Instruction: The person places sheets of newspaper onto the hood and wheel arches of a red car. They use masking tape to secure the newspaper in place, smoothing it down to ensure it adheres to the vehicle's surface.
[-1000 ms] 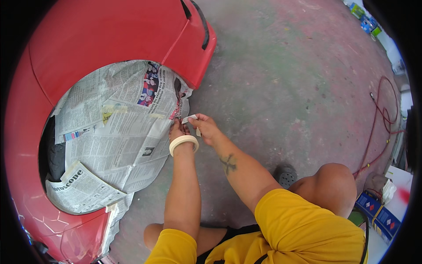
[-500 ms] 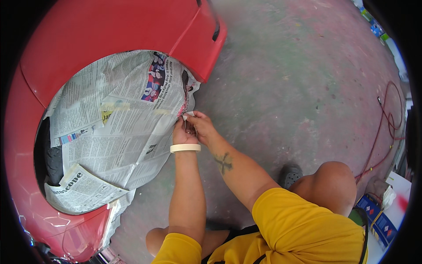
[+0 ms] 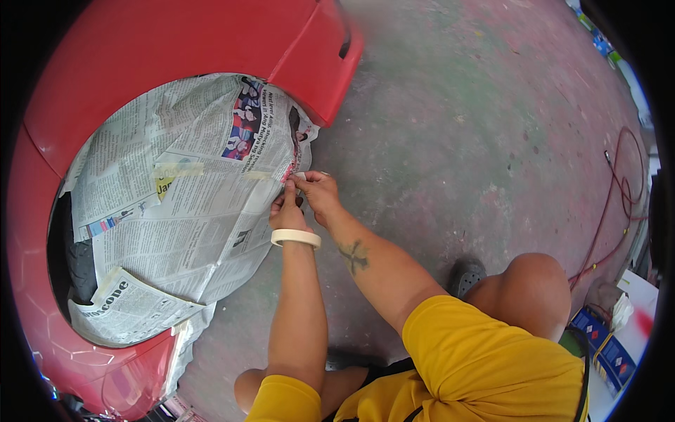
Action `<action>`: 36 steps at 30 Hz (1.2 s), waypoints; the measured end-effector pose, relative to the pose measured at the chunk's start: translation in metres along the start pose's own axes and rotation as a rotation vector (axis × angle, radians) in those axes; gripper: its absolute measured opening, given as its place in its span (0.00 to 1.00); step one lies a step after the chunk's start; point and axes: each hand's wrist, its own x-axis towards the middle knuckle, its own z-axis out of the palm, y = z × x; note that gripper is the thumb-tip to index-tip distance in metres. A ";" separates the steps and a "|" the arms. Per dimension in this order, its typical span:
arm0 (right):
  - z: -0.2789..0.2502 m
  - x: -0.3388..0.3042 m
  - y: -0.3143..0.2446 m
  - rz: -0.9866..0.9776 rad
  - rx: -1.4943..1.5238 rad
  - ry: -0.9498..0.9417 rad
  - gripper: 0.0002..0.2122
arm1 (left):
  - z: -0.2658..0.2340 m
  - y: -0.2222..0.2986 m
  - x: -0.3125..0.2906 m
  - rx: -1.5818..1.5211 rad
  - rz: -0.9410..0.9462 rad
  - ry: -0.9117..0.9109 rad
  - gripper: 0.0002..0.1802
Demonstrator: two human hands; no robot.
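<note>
Newspaper sheets [image 3: 190, 211], joined with pale tape, cover the wheel in the arch of a red car body [image 3: 176, 42]. My left hand [image 3: 287, 211] has its fingers closed at the right edge of the paper, where they appear to pinch it. Right beside it, my right hand [image 3: 320, 194] is closed on a small whitish piece of masking tape [image 3: 301, 176], mostly hidden by the fingers. Both sets of fingertips meet at the paper's edge. Around my left wrist sits a roll of masking tape [image 3: 296, 238].
Part of a black tyre [image 3: 83, 267] shows at the arch's left side. A red hose [image 3: 603, 211] lies coiled on the stained concrete floor [image 3: 436, 141] at right. Blue boxes [image 3: 610, 352] stand at the lower right, beyond my bent knee [image 3: 531, 295].
Both hands have shifted slightly up, bringing the fingertips against the paper's edge. The tape piece, more exposed before, is now largely covered by my right fingers. The view has moved slightly.
</note>
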 end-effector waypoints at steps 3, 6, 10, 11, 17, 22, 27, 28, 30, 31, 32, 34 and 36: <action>0.006 -0.005 -0.002 0.094 -0.003 0.093 0.08 | -0.001 0.006 0.002 -0.015 0.014 0.030 0.20; 0.000 0.010 0.015 0.096 0.133 0.039 0.11 | 0.004 0.012 0.000 -0.080 0.015 0.013 0.20; 0.002 0.012 0.033 0.150 0.398 -0.052 0.13 | 0.002 0.017 -0.003 -0.129 -0.031 -0.029 0.19; 0.003 0.011 0.032 0.175 0.404 -0.046 0.14 | 0.001 0.018 -0.003 -0.152 -0.054 -0.046 0.19; 0.006 0.009 0.027 0.243 0.343 -0.078 0.14 | -0.006 0.019 -0.001 -0.230 -0.084 -0.099 0.20; -0.002 0.021 0.033 0.242 0.404 -0.181 0.15 | -0.002 0.033 -0.018 -0.151 -0.056 0.009 0.18; 0.002 0.013 0.043 0.131 0.098 -0.028 0.14 | -0.069 0.031 -0.033 0.159 0.006 -0.112 0.20; 0.003 0.011 0.039 0.192 0.056 0.094 0.14 | -0.076 0.034 -0.049 0.165 -0.065 -0.100 0.19; 0.000 0.013 0.033 0.195 -0.046 0.360 0.18 | -0.083 0.044 -0.088 0.145 -0.192 -0.064 0.17; -0.003 0.019 0.027 0.134 -0.101 0.495 0.22 | -0.081 0.051 -0.103 0.114 -0.242 -0.040 0.16; -0.012 0.008 0.021 0.018 -0.442 0.494 0.25 | -0.085 0.048 -0.109 0.083 -0.258 -0.020 0.15; -0.012 -0.040 0.010 -0.090 -0.871 0.351 0.29 | -0.105 0.054 -0.127 -0.009 -0.270 0.068 0.13; -0.003 -0.078 -0.028 0.026 -1.027 0.056 0.34 | -0.104 0.085 -0.151 -0.031 -0.133 0.079 0.12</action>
